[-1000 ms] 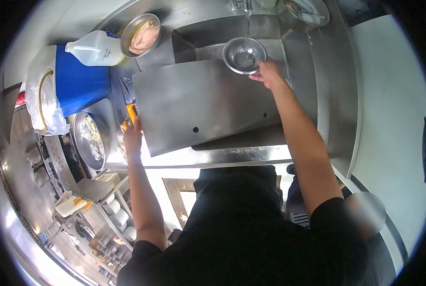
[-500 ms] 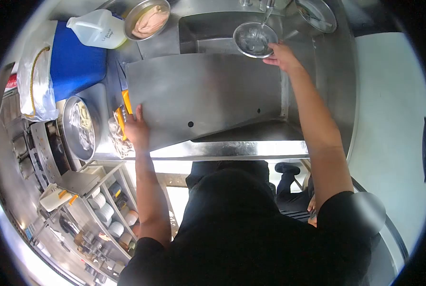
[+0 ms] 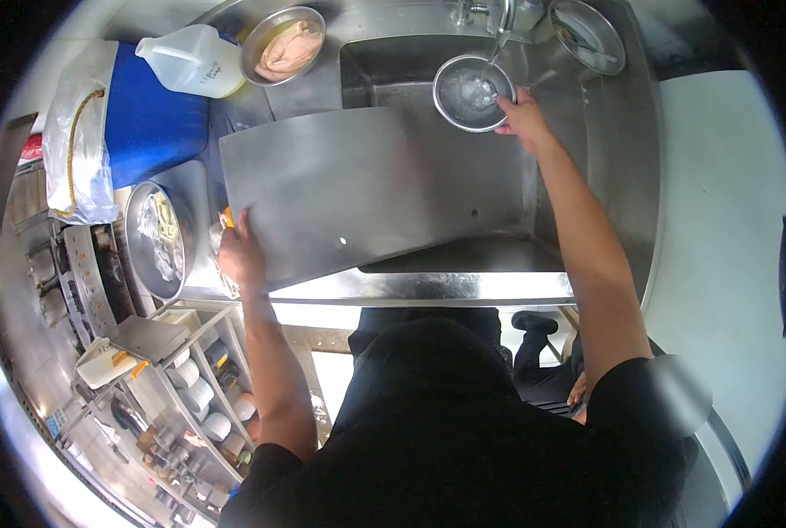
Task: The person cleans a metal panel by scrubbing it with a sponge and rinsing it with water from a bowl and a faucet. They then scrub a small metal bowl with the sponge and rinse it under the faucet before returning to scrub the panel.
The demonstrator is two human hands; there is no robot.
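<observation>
My left hand grips the left edge of a large grey metal sheet, which lies tilted across the sink. Its fingers are closed on that edge. At the sink's back right, my right hand holds the rim of a round metal bowl, thumb on the inside. Water runs from the faucet into the bowl. Something orange shows just behind my left hand, mostly hidden by the sheet.
Left of the sheet are an oval pan with cloths, a blue box, a plastic jug and a bowl with pink cloth. Another bowl stands back right. A seated person's leg shows below the counter.
The sheet's left end has risen and shifted left with my left hand, covering most of the orange-handled items. The bowl in my right hand holds more water.
</observation>
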